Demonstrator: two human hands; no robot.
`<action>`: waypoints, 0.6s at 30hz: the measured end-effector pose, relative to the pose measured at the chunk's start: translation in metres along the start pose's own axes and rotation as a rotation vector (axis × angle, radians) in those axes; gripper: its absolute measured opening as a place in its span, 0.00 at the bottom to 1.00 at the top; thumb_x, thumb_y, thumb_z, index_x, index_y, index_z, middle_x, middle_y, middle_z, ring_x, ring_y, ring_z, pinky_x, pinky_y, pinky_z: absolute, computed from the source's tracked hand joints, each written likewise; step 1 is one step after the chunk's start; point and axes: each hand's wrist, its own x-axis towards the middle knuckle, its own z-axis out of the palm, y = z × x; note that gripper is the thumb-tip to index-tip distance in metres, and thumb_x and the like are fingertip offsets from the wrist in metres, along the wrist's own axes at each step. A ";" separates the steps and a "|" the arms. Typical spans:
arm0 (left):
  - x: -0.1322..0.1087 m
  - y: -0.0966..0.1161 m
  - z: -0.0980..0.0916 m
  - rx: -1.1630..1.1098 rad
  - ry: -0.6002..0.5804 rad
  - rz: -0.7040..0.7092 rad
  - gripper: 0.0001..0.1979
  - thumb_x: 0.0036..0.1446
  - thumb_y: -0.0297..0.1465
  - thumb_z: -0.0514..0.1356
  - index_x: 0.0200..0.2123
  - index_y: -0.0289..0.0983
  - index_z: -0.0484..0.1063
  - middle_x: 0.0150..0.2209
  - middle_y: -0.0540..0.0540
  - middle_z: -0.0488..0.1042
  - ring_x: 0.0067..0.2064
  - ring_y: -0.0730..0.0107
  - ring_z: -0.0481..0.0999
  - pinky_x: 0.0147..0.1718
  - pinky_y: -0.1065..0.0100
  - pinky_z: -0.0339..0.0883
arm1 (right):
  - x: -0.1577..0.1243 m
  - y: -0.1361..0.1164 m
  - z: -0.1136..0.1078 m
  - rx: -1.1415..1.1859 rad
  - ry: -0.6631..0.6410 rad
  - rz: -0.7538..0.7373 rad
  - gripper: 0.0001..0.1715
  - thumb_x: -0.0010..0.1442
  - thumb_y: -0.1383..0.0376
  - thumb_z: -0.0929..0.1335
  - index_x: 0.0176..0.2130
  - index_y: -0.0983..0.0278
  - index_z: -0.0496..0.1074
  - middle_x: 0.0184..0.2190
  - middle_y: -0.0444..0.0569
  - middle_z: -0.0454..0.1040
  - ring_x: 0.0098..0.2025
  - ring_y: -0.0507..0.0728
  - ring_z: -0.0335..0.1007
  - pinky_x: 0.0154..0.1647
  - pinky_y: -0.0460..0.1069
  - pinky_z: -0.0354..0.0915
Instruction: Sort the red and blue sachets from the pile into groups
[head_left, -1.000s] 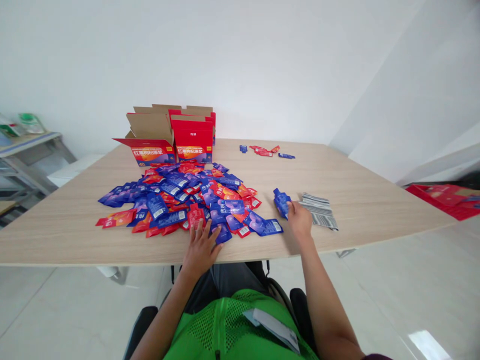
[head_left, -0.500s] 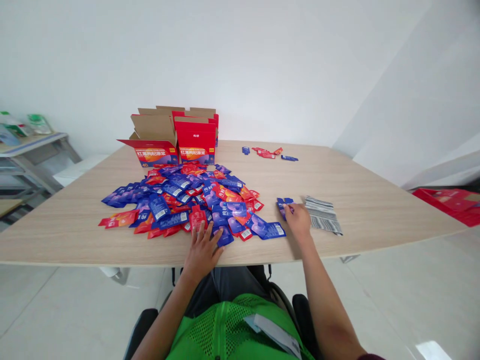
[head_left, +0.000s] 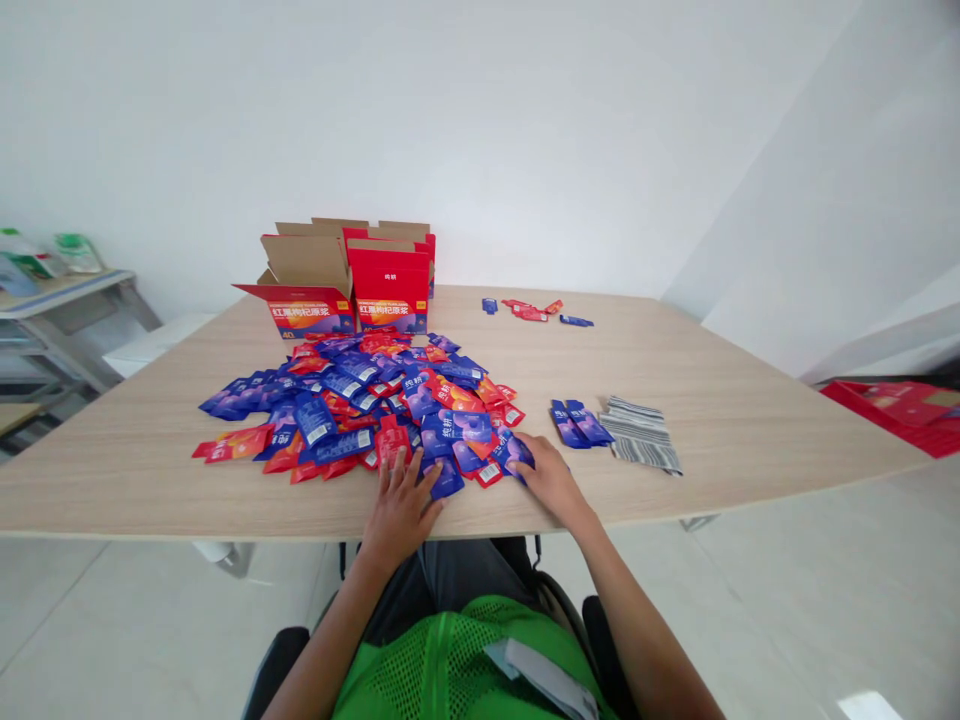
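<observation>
A heap of blue and red sachets [head_left: 360,385] covers the left middle of the table. My left hand [head_left: 401,505] lies with fingers spread on the heap's front edge, its tips touching a red sachet [head_left: 392,440] and reaching a blue one beside it [head_left: 448,480]. At the heap's right end, my right hand [head_left: 551,480] has its thumb and fingers closed around a blue sachet [head_left: 519,455], partly hidden under the hand. Farther right, two blue sachets [head_left: 580,424] lie side by side, touching a black-and-white striped flat piece [head_left: 641,434].
Open red cartons [head_left: 311,310] with raised flaps stand behind the heap. Several small red [head_left: 529,311] and blue pieces [head_left: 576,321] lie at the table's far side. A red box [head_left: 892,410] is beyond the right edge; a side shelf [head_left: 67,284] with bottles is at left.
My right hand has moved left from the blue sachets beside the striped piece to the heap's right end, leaving those two lying on the table. My left hand stays in place.
</observation>
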 end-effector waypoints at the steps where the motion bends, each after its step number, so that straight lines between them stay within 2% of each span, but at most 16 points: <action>1: 0.000 0.000 0.000 0.004 0.005 -0.001 0.26 0.65 0.40 0.58 0.65 0.44 0.67 0.69 0.36 0.60 0.71 0.36 0.54 0.64 0.34 0.54 | 0.000 0.005 0.000 0.007 0.031 0.019 0.27 0.62 0.63 0.68 0.60 0.62 0.70 0.50 0.54 0.77 0.51 0.61 0.73 0.56 0.55 0.66; 7: 0.000 0.001 -0.001 0.019 0.019 0.003 0.27 0.64 0.39 0.58 0.65 0.43 0.67 0.69 0.36 0.61 0.71 0.36 0.55 0.64 0.35 0.55 | 0.016 0.043 -0.009 -0.025 0.179 0.154 0.24 0.62 0.59 0.66 0.55 0.64 0.73 0.51 0.55 0.78 0.50 0.63 0.74 0.55 0.57 0.66; 11: 0.000 0.000 -0.001 0.019 0.027 0.013 0.26 0.64 0.39 0.58 0.65 0.43 0.68 0.69 0.37 0.61 0.71 0.36 0.54 0.64 0.36 0.55 | 0.034 0.064 -0.019 -0.138 0.274 0.301 0.28 0.64 0.58 0.63 0.57 0.72 0.72 0.50 0.64 0.77 0.51 0.67 0.71 0.54 0.59 0.64; 15: -0.001 -0.001 0.001 0.019 0.045 0.011 0.27 0.64 0.40 0.58 0.65 0.45 0.66 0.69 0.37 0.62 0.71 0.37 0.55 0.64 0.36 0.56 | 0.038 0.065 -0.019 -0.267 0.294 0.360 0.23 0.62 0.58 0.66 0.50 0.70 0.77 0.45 0.65 0.77 0.50 0.69 0.69 0.54 0.60 0.61; 18: -0.002 -0.002 0.002 0.018 0.051 0.010 0.27 0.63 0.40 0.59 0.65 0.45 0.66 0.69 0.38 0.62 0.71 0.38 0.55 0.64 0.36 0.57 | 0.036 0.061 -0.019 -0.353 0.324 0.402 0.26 0.62 0.50 0.68 0.48 0.66 0.79 0.49 0.65 0.74 0.54 0.73 0.65 0.56 0.63 0.57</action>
